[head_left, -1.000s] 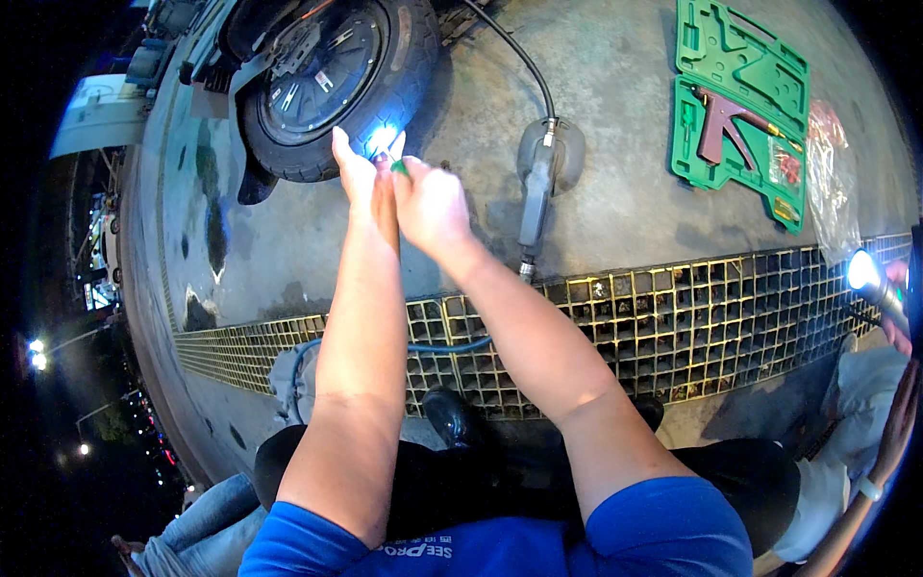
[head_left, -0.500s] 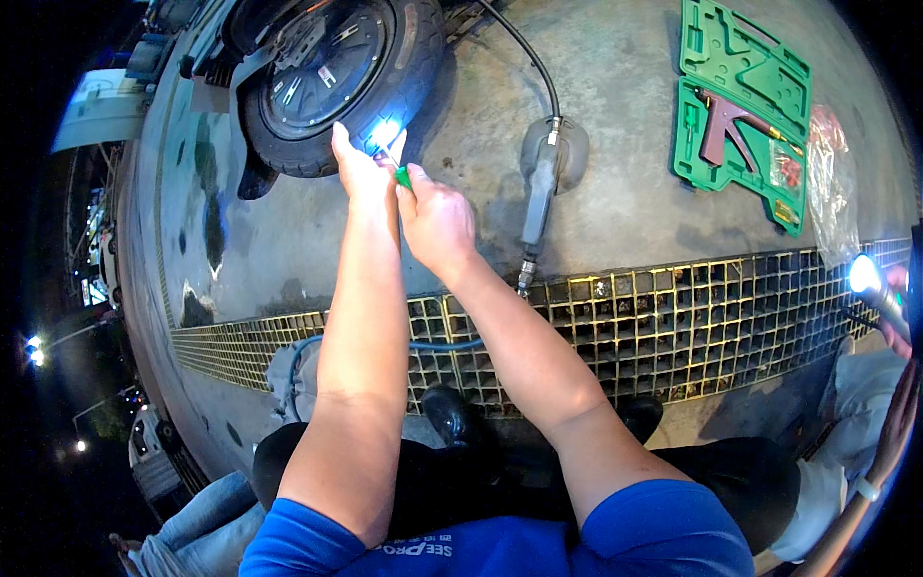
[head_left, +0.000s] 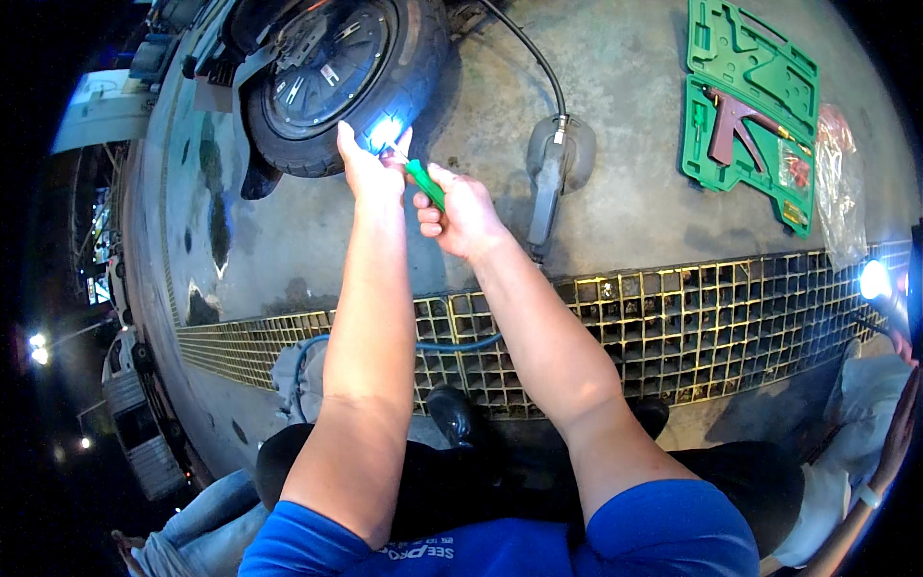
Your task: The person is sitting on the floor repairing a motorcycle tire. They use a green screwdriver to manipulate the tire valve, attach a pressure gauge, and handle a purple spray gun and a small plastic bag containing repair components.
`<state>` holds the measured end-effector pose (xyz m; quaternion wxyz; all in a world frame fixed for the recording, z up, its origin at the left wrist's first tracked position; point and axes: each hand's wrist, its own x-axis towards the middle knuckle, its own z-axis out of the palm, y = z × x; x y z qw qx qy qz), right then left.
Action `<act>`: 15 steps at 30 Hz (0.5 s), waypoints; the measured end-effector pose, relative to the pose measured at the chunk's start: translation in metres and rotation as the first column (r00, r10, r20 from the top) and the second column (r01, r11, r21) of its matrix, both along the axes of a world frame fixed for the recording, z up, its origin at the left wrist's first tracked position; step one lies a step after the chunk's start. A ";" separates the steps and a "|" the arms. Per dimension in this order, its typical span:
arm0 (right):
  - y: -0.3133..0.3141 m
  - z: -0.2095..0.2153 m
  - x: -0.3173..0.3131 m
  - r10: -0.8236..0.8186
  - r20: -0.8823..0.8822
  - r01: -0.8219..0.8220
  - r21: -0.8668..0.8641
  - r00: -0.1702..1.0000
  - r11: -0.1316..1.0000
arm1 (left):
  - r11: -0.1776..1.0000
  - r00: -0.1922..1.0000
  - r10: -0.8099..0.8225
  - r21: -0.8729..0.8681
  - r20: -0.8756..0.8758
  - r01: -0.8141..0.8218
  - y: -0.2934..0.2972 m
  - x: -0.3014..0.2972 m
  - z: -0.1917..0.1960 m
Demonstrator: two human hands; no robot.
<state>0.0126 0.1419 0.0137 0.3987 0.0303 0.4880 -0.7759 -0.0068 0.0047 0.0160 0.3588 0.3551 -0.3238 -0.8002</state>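
A black tyre (head_left: 409, 91) on a wheel with a dark hub stands at the upper left, its lower tread lit by a bright white spot. At that tread is my left hand (head_left: 373, 178), thumb and fingers apart on either side of the lit spot. My right hand (head_left: 466, 216) is closed round the green handle of a screwdriver-like tool (head_left: 426, 185). Its thin metal shaft points up and left at the lit tread, beside my left fingers. Glare hides whether the tip touches the rubber.
A green tool case (head_left: 707, 173) lies open at the upper right, holding a brown pistol-shaped tool (head_left: 726, 139). Beside it is a clear plastic bag (head_left: 841, 192). A grey hose-fed inflator (head_left: 548, 188) lies mid-floor. Yellow grating (head_left: 692, 332) crosses below. Another person's flashlight (head_left: 877, 284) shines from the right.
My right hand has shifted down and right, drawing back from the tyre, so more of the green handle shows. My left hand stays at the tread.
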 end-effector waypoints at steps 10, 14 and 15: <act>-0.013 -0.005 -0.010 0.084 -0.191 -0.074 0.060 0.978 0.995 | 0.997 0.998 -0.019 -0.080 0.058 0.024 0.000 0.002 -0.003; -0.012 -0.015 -0.044 0.440 0.594 -0.027 -0.575 0.673 0.818 | 0.995 0.981 -0.061 -0.071 0.183 0.075 0.001 0.003 -0.004; -0.015 -0.017 -0.043 0.543 0.616 0.039 -0.681 0.571 0.732 | 0.993 0.970 -0.101 -0.036 0.221 0.112 -0.007 0.008 -0.009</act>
